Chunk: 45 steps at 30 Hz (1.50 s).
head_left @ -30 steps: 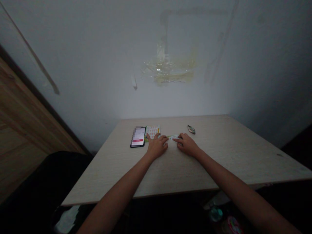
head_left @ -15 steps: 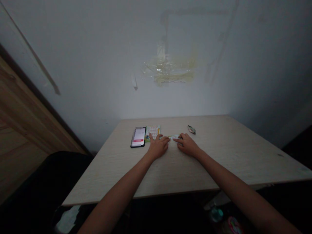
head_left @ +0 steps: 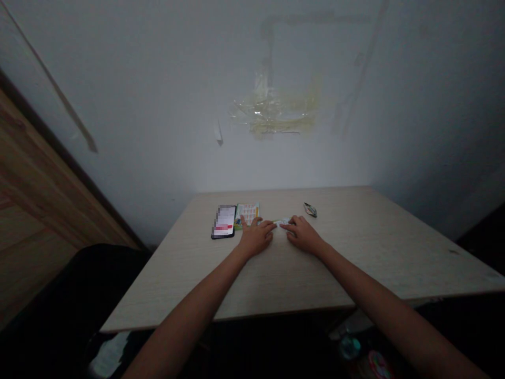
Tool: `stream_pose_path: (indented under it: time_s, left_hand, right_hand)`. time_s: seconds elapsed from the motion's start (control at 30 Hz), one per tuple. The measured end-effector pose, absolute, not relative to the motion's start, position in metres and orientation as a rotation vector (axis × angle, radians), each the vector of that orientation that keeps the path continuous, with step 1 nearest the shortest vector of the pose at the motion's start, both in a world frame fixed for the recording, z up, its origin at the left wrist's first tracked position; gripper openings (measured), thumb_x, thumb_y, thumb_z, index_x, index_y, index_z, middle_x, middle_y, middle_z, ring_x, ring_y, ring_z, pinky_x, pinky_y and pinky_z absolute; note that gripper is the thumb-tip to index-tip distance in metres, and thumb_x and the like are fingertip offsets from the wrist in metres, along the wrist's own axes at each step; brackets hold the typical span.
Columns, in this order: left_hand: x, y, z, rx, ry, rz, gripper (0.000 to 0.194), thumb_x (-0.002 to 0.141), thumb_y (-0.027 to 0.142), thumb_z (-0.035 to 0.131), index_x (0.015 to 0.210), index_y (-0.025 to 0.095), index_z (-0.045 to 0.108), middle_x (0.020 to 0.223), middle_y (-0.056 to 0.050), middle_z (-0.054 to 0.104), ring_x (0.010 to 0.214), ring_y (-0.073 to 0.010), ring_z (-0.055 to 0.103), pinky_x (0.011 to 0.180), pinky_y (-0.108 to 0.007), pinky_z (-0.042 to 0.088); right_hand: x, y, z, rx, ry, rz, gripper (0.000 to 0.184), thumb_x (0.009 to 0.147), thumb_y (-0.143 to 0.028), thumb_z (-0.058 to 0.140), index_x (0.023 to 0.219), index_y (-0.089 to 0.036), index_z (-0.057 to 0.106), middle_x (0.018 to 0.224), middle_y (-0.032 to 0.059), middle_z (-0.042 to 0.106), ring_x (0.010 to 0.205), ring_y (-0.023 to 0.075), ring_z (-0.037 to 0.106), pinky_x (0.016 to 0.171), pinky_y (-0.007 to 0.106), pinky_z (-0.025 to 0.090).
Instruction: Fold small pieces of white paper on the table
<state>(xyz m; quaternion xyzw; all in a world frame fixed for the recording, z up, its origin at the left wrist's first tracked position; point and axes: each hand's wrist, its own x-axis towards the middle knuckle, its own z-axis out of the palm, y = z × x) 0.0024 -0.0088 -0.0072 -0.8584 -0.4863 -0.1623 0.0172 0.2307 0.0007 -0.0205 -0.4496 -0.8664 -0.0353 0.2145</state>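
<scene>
My left hand (head_left: 255, 238) and my right hand (head_left: 303, 235) rest palm down on a pale wood-grain table (head_left: 355, 252), facing each other. Between them lies a small pale green paper strip (head_left: 282, 222). The left fingertips reach its left end, and the right fingers lie over its right end. Just beyond my left hand is a green-edged printed card (head_left: 248, 214), next to a black smartphone (head_left: 223, 221) with a blurred screen. A small foil wrapper (head_left: 310, 209) lies beyond my right hand, touching neither hand.
The table's far side meets a white wall with yellowed tape residue (head_left: 276, 113). A wooden panel (head_left: 35, 184) and a dark padded shape (head_left: 79, 284) stand to the left. Below the table's near right edge, a small teal object (head_left: 350, 347) sits in shadow.
My left fingers have shifted slightly right, nearer the strip. My right hand stays almost still, and the view has moved only slightly.
</scene>
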Motion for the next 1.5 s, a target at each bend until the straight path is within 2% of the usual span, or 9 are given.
stream_pose_path:
  time_s: [0.27, 0.57, 1.03, 1.2, 1.5]
  left_hand:
    - [0.0016, -0.0114, -0.0051, -2.67, -1.515, -0.445, 0.041, 0.097, 0.036, 0.044, 0.136, 0.045, 0.051, 0.141, 0.003, 0.057, 0.136, -0.0323, 0.037, 0.104, -0.084, -0.005]
    - [0.003, -0.0144, -0.0024, -2.629, -1.483, -0.574, 0.037, 0.098, 0.034, 0.043, 0.131, 0.039, 0.058, 0.131, 0.0, 0.065, 0.134, -0.03, 0.041, 0.106, -0.08, -0.01]
    - [0.0042, -0.0125, -0.0042, -2.59, -1.542, -0.538, 0.035, 0.099, 0.04, 0.041, 0.129, 0.038, 0.06, 0.134, -0.001, 0.062, 0.133, -0.0313, 0.041, 0.106, -0.082, -0.002]
    - [0.0028, -0.01, -0.0057, -2.6, -1.571, -0.513, 0.036, 0.098, 0.042, 0.044, 0.131, 0.041, 0.059, 0.137, -0.001, 0.06, 0.134, -0.0325, 0.039, 0.111, -0.078, 0.002]
    - [0.0039, -0.0114, -0.0055, -2.623, -1.544, -0.505, 0.036, 0.098, 0.046, 0.042, 0.131, 0.05, 0.055, 0.14, 0.003, 0.057, 0.136, -0.0332, 0.036, 0.105, -0.082, -0.003]
  right_hand:
    - [0.2311, -0.0003, -0.0184, -1.246, -2.401, -0.069, 0.045, 0.089, -0.021, 0.057, 0.133, -0.025, 0.062, 0.108, 0.011, 0.057, 0.1, 0.0231, 0.049, 0.093, 0.038, 0.043]
    - [0.2331, 0.0031, -0.0198, -1.238, -2.39, -0.036, 0.044, 0.089, -0.022, 0.057, 0.132, -0.026, 0.063, 0.107, 0.0102, 0.057, 0.1, 0.023, 0.05, 0.093, 0.038, 0.043]
    - [0.2328, 0.0037, -0.0221, -1.235, -2.382, -0.045, 0.044, 0.089, -0.021, 0.058, 0.132, -0.026, 0.063, 0.106, 0.0101, 0.057, 0.099, 0.0225, 0.05, 0.091, 0.037, 0.043]
    - [0.2322, 0.003, -0.023, -1.238, -2.384, -0.06, 0.042, 0.09, -0.021, 0.057, 0.131, -0.026, 0.064, 0.106, 0.0105, 0.057, 0.099, 0.0226, 0.05, 0.091, 0.037, 0.043]
    - [0.2324, 0.0029, -0.0224, -1.233, -2.394, -0.072, 0.044, 0.089, -0.02, 0.057, 0.132, -0.027, 0.063, 0.107, 0.0105, 0.057, 0.1, 0.0228, 0.05, 0.091, 0.038, 0.043]
